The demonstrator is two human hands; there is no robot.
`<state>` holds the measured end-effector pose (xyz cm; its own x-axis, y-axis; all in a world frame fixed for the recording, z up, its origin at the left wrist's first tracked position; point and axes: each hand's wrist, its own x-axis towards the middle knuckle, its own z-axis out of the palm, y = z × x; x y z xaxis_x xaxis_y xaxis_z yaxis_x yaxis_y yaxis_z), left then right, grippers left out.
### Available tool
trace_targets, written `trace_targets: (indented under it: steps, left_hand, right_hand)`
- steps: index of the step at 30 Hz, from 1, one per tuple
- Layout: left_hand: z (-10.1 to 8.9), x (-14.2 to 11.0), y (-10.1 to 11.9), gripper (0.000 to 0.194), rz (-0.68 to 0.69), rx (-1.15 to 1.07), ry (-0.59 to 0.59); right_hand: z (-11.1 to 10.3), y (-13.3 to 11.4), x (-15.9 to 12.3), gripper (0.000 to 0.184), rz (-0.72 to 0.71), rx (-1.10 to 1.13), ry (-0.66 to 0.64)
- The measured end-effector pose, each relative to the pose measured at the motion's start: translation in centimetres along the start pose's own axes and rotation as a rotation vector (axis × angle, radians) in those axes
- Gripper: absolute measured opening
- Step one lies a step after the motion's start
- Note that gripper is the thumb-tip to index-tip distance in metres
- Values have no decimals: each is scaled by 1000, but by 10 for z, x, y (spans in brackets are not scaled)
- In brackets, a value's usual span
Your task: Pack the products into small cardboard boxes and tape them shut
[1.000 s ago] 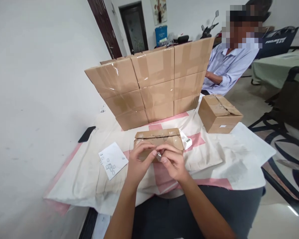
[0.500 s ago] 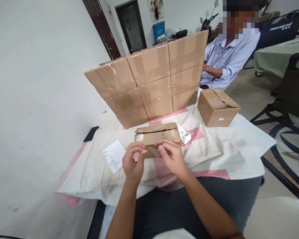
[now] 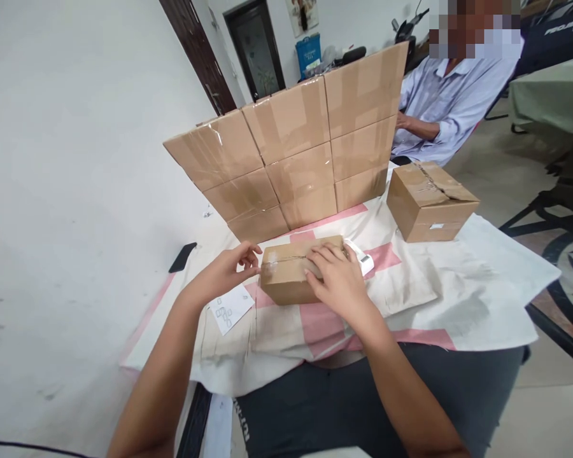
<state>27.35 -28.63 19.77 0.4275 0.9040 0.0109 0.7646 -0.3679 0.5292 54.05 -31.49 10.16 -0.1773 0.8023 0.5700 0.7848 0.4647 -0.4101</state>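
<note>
A small cardboard box (image 3: 286, 289) lies in front of me on the cloth-covered table, its top flaps pressed level along a centre seam. My right hand (image 3: 335, 273) rests on the box's top with the fingers spread over the flaps. By the box's left end is my left hand (image 3: 239, 264), its fingers curved and apart, holding nothing that I can see; whether a fingertip touches the box I cannot tell. A white device (image 3: 364, 259) with a small display, partly hidden, sits behind the box's right end. White paper (image 3: 232, 310) with drawn squares lies under my left wrist.
A wall of stacked taped boxes (image 3: 296, 152) stands at the table's back. Another closed carton (image 3: 432, 203) sits at the right. A black phone (image 3: 182, 257) lies by the left wall. Across the table sits a person in a light blue shirt (image 3: 463, 105).
My hands, first together at the box's front, have parted: the left went to the box's left end, the right onto its top. The raised flap now lies flat.
</note>
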Motion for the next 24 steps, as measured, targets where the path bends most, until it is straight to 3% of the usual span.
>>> trace_targets:
  steps: [3, 9, 16, 21, 24]
  left_hand:
    - [-1, 15, -3, 33, 35, -9, -48]
    - [9, 36, -17, 46, 91, -133, 17]
    - [16, 51, -32, 63, 108, -60, -131]
    - [21, 54, -44, 63, 103, 29, -49]
    - [35, 61, -56, 61, 4, -119, -11]
  right_hand:
    - [2, 2, -2, 23, -1, -20, -2]
    - [3, 3, -2, 23, -1, -28, -7]
    - [1, 3, -1, 23, -2, -30, -18]
    - [3, 3, -1, 24, -4, -30, -6]
    - [4, 3, -1, 23, -4, -29, -2]
